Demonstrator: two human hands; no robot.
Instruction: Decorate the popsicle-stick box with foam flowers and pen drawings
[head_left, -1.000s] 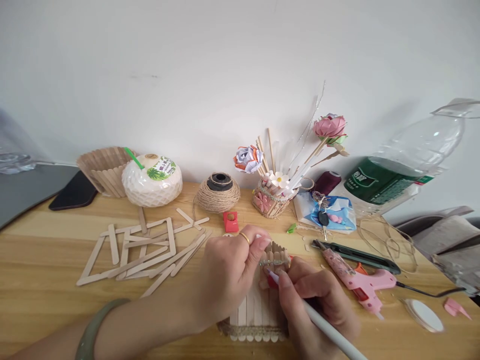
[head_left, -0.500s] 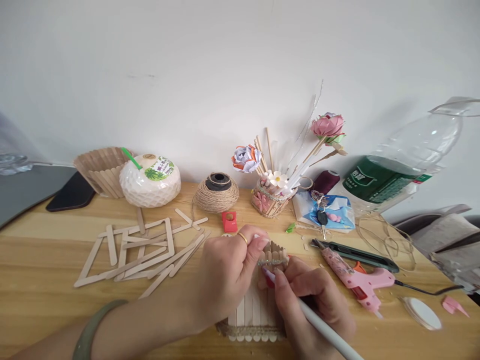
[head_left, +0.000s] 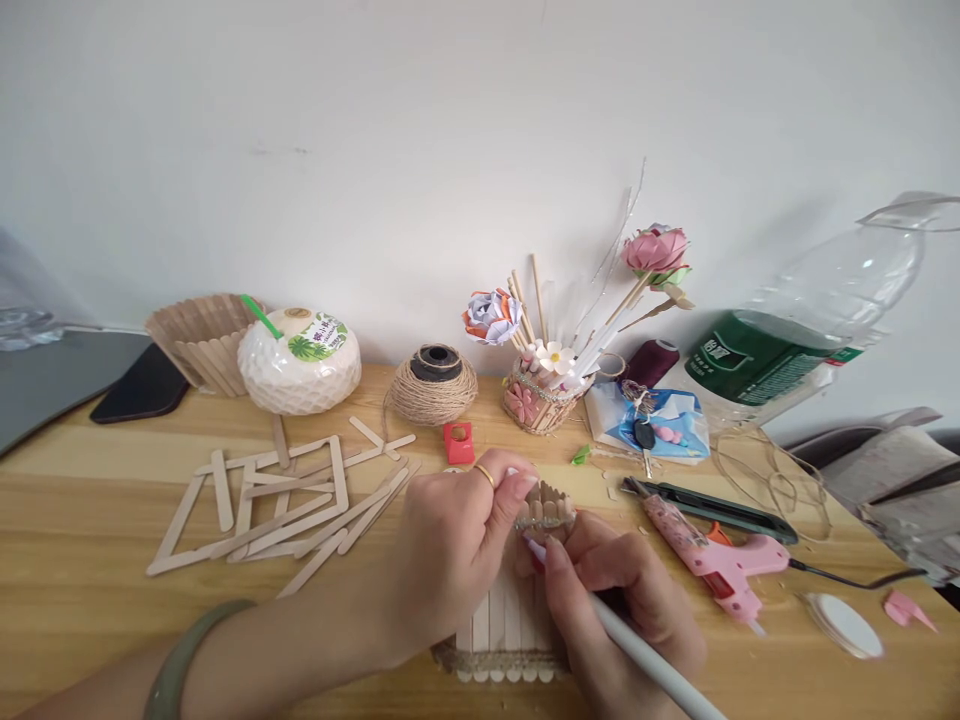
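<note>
A craft-stick holder (head_left: 502,615) with twine around its lower end lies between my hands. My right hand (head_left: 626,600) is closed around a white pen (head_left: 652,665), whose purplish tip points at the holder's upper part, near a glittery trim. Something small and red shows beneath the tip, mostly covered by fingers. My left hand (head_left: 457,545), wearing a ring and a bangle, is closed at the holder's upper left side with thumb and index finger pinched. What lies in that pinch is hidden.
Loose craft sticks (head_left: 285,500) spread on the left; a twine spool (head_left: 433,385), wrapped coconut (head_left: 300,365) and flower pot (head_left: 544,400) stand behind. To the right lie a pink glue gun (head_left: 731,570), its cord, a utility knife (head_left: 720,510) and white discs (head_left: 844,625). A large bottle (head_left: 757,355) leans at the back.
My right hand and the pen have shifted very slightly to the left, and less red shows under the tip. My left hand stays in place.
</note>
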